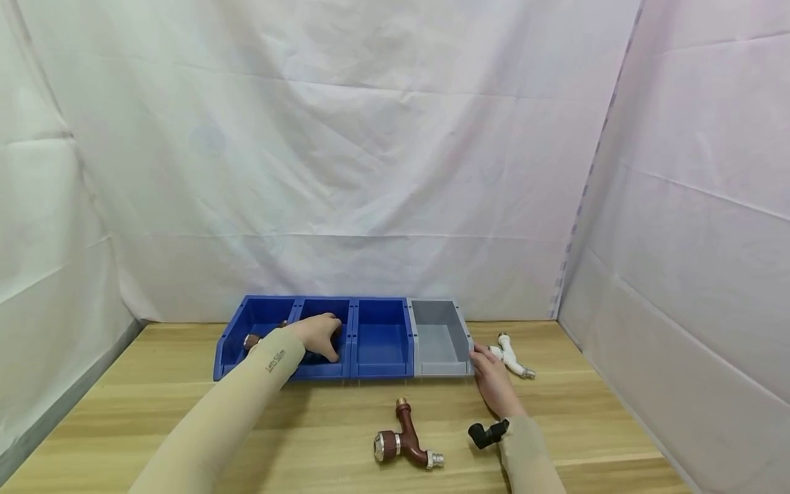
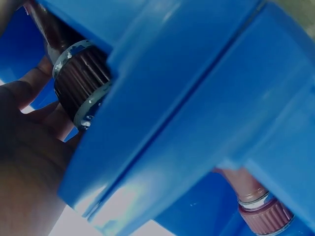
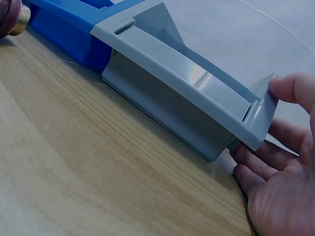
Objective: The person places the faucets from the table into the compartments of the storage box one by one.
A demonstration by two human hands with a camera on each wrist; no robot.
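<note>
My left hand [image 1: 317,335] reaches into the second blue bin [image 1: 321,371] from the left. In the left wrist view its fingers [image 2: 35,84] curl beside the ribbed knob of a dark brown faucet [image 2: 81,73]; the bin wall hides part of it. Another brown faucet [image 2: 266,216] lies in the leftmost blue bin [image 1: 223,350], mostly behind my forearm in the head view. At the right end of the row, my right hand [image 1: 494,381] grips the front corner of the grey bin [image 3: 167,98], thumb on the rim and fingers underneath.
A brown faucet [image 1: 407,439] lies on the wooden table [image 1: 333,425] before the bins. Just right of the grey bin is a white faucet [image 1: 509,355]. The third blue bin [image 1: 382,369] adjoins the grey one. White cloth [image 1: 370,171] hangs behind and at both sides.
</note>
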